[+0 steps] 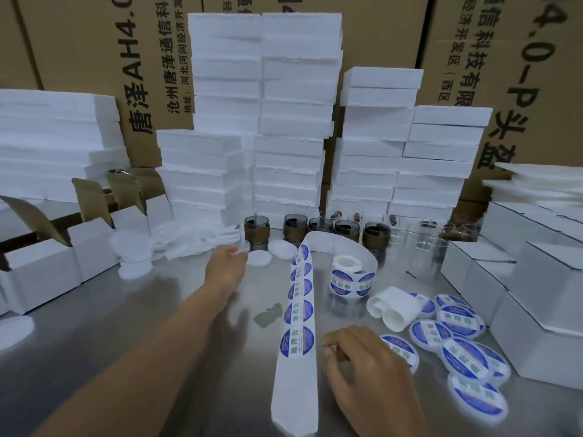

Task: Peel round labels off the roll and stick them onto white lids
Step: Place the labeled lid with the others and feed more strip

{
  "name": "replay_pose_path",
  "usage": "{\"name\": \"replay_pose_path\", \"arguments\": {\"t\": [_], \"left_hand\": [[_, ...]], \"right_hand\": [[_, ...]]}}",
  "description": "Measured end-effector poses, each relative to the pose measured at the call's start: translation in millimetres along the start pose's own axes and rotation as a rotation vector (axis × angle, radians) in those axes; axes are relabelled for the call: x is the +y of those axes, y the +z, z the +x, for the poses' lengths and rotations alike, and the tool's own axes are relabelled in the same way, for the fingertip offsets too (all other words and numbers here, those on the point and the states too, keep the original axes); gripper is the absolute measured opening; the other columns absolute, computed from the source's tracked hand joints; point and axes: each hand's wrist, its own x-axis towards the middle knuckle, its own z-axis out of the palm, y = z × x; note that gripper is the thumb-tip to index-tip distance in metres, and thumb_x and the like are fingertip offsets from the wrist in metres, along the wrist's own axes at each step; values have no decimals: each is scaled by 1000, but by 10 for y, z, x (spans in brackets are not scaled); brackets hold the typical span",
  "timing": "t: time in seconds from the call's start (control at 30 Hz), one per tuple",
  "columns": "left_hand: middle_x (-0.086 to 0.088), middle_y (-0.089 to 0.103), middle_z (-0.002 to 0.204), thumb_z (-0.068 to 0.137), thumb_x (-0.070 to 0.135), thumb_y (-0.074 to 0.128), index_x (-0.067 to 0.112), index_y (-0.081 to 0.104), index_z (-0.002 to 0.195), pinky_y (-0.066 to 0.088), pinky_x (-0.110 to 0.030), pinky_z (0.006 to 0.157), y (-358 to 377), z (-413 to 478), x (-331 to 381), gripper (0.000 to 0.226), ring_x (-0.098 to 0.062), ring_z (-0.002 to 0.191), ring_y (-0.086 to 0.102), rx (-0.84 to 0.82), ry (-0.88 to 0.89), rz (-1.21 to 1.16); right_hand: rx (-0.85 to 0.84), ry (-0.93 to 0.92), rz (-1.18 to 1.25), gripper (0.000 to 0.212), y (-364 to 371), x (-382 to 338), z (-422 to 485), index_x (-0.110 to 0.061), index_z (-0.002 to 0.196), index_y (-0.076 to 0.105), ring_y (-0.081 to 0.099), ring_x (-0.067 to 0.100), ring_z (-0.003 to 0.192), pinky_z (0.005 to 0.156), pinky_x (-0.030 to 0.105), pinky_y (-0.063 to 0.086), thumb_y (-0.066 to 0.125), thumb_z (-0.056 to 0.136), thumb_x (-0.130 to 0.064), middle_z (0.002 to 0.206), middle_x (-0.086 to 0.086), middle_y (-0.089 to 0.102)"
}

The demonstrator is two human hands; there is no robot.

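Observation:
A label roll [346, 272] stands on the steel table, and its backing strip [298, 313] runs toward me carrying several blue round labels. My left hand [224, 267] is stretched far forward, and its fingertips pinch a white lid [238, 253]. Two more bare white lids [259, 258] lie just beyond it. My right hand [362, 367] rests on the table right of the strip, fingers loosely curled and holding nothing. Several labelled lids [462, 357] lie in a loose pile to its right.
A heap of blank white lids [132, 247] sits at the left by open white cartons [47, 263]. Dark glass jars [295, 227] and clear glasses line the back. Foam block stacks [265, 115] rise behind them. White boxes [536, 294] crowd the right. Curled empty backing [394, 307] lies by the roll.

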Motion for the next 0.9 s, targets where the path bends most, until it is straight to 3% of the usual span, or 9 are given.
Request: {"name": "replay_pose_path", "arguments": {"t": [0.07,0.13,0.3,0.4,0.47,0.57,0.63,0.77,0.9], "left_hand": [[-8,62,102,93,22,51,11,63,99,39,-33,84,63,232,-118,17,-31,105,52,12,64,281],[-19,52,129,95,33,50,3,54,125,37,-38,99,156,421,-226,42,-35,122,45,-15,89,526],[-18,48,130,90,59,44,10,55,123,36,-40,98,414,618,-282,60,-34,121,42,-92,118,812],[-17,41,136,85,63,49,17,50,129,31,-42,103,486,617,-248,64,-34,128,35,-124,103,876],[-15,42,136,80,57,61,16,45,131,30,-41,102,483,588,-213,67,-33,128,34,-128,59,781],[-14,49,129,78,29,75,11,41,125,36,-35,94,428,506,-162,61,-31,119,43,-166,13,418],[-16,50,125,80,13,72,10,44,118,40,-32,84,343,389,-106,48,-31,113,48,-166,31,256],[-12,51,121,83,2,66,11,54,119,53,-34,75,102,58,26,38,-29,103,52,-169,34,-26],[-13,57,113,82,-5,64,10,57,108,54,-22,60,-161,-426,92,30,-28,99,59,-221,-50,-414]], "right_hand": [[11,-18,-15,6,20,17,11,-20,61,64,55,8,51,42,17,42,67,59,-16,58,-10,57],[22,-17,-16,7,44,29,23,-21,58,64,55,8,48,39,17,41,68,56,-16,55,-9,57],[44,-7,-19,8,81,40,40,-23,53,63,53,4,44,39,14,40,68,52,-17,52,-11,56],[39,-1,-18,8,91,50,36,-23,53,63,54,5,45,38,14,40,68,53,-17,53,-11,56],[36,15,-16,9,97,63,25,-23,54,63,54,6,46,37,16,40,67,53,-16,53,-10,56],[18,15,-1,9,94,83,9,-23,58,63,54,6,48,39,16,41,67,55,-16,56,-10,57],[-17,24,14,8,69,84,0,-22,62,63,54,6,51,42,15,41,67,58,-17,59,-11,57],[-134,109,25,7,28,92,-33,-25,71,61,54,5,58,49,17,39,63,68,-19,64,-14,56],[-203,202,82,13,23,100,-50,-27,79,61,55,6,68,56,23,47,67,76,-16,73,-14,59]]}}
